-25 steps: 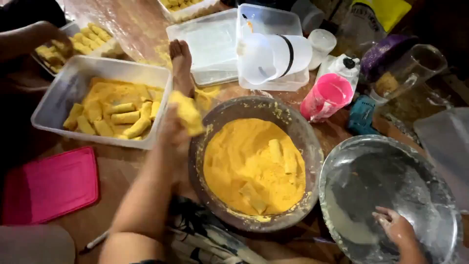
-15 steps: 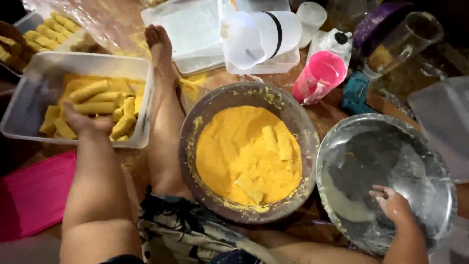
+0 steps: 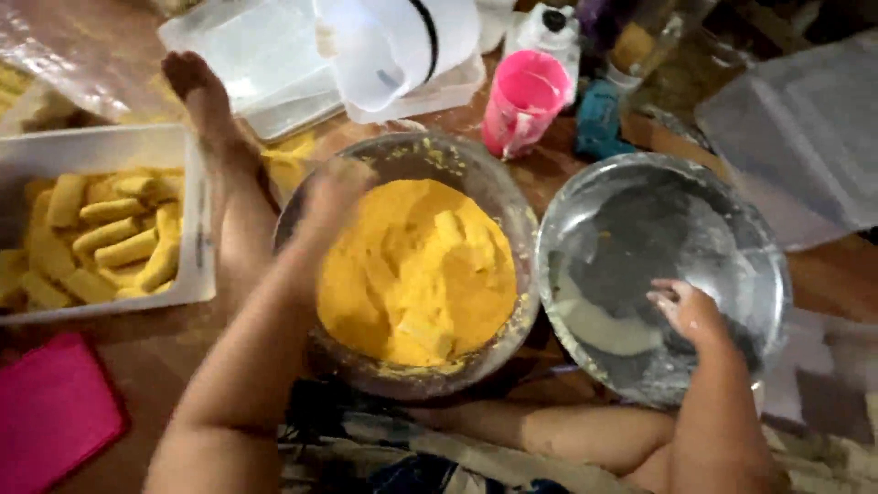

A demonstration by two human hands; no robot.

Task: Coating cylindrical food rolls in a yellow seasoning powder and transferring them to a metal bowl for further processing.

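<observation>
**Operator:** At centre frame, I have the left hand (image 3: 334, 192) over the near-left rim of the crumb bowl (image 3: 508, 210). Half a second ago that hand was at the white plastic tray (image 3: 197, 261) at left. It has since swung right and carries nothing that I can make out. Motion blur hides the fingers, so I cannot tell how wide they stand.

**Second:** Confirm what that shift means.

**Operator:** My judgement: one coated piece has been set down, and the hand is back at the coating station. The tray holds finished sticks (image 3: 123, 247), short blunt bars under a dry, rough yellow crust.

**Second:** Report the right hand.

**Operator:** The right hand (image 3: 688, 309) lies in the metal basin (image 3: 759, 274) at right, as before, fingers loosely spread and holding nothing. They rest just beside a pale, smooth, wet-looking patch (image 3: 608, 325) on the dull grey bottom.

**Second:** Materials in the centre bowl?

**Operator:** Loose, powdery yellow crumbs (image 3: 402, 265), heaped, with two or three blocky lumps part-buried. Crumbs cling to the round metal rim.
</observation>
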